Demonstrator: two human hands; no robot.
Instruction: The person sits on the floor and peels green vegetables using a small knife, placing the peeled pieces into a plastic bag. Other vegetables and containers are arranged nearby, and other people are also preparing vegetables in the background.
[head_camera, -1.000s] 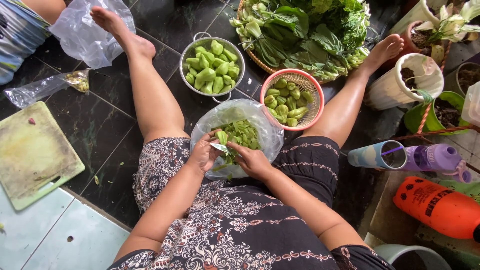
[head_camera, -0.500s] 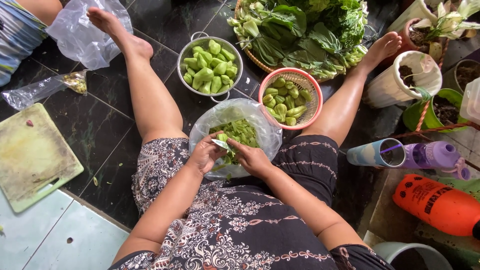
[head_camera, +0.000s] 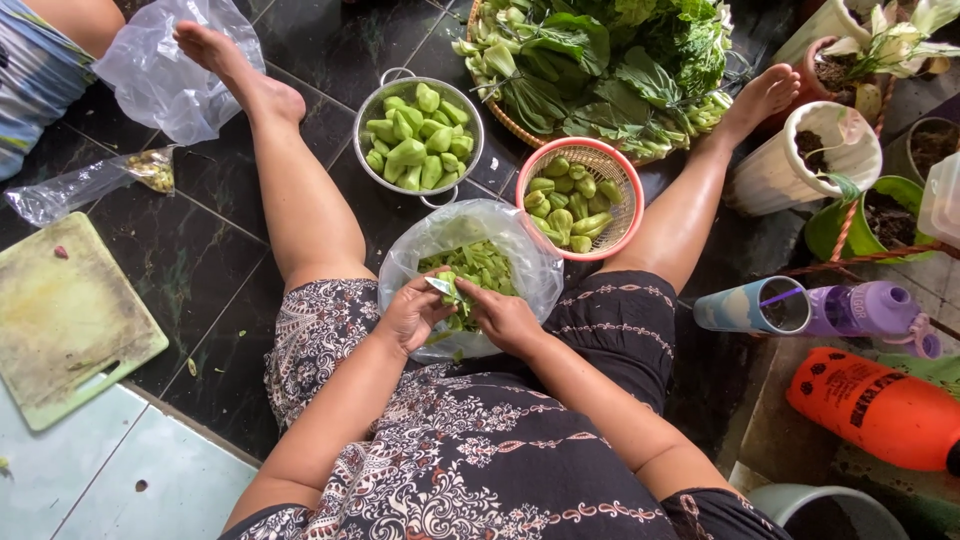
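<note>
Person is sitting on the dark tiled floor (head_camera: 200, 290) with legs spread, and both hands are working over a clear plastic bag (head_camera: 470, 262) full of chopped greens, sitting right between the thighs. The left hand (head_camera: 412, 315) is curling around a small knife (head_camera: 440, 286) – fingers closed on it, blade pointing toward the middle. The right hand (head_camera: 507, 318) is pinching a green vegetable piece (head_camera: 458, 298) with the fingers closed around it, right at the near rim of the bag, touching the blade area.

Stuff crowding around: just beyond the bag a metal colander (head_camera: 418, 138) is holding whole pale green pieces, and to the right of that a pink plastic basket (head_camera: 579, 197) is holding more of them, touching the bag's far right edge. Farther off, a woven tray (head_camera: 500, 115) is piled with leafy greens (head_camera: 610, 60). On the left a green cutting board (head_camera: 62, 325) is lying on the floor, with two crumpled clear bags beyond it – one near the left foot. On the right a purple bottle (head_camera: 860, 310), an orange spray bottle (head_camera: 880, 410) and some plant pots (head_camera: 800, 160) are sitting near the right leg.
</note>
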